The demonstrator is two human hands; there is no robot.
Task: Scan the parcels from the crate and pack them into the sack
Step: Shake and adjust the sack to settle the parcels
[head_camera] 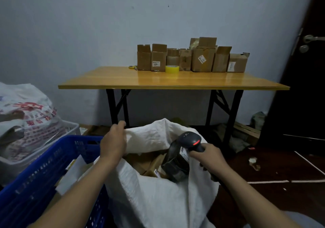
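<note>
Left hand grips rim of one sack; right hand grasps one scanner, one black parcel at its fingertips, maybe pinched.

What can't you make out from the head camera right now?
Head view:
Label on the black parcel: too small and blurred to read.
Contents of the blue crate: mostly hidden by its wall and the left forearm.
Lower contents of the white sack: hidden by its own cloth.
</note>
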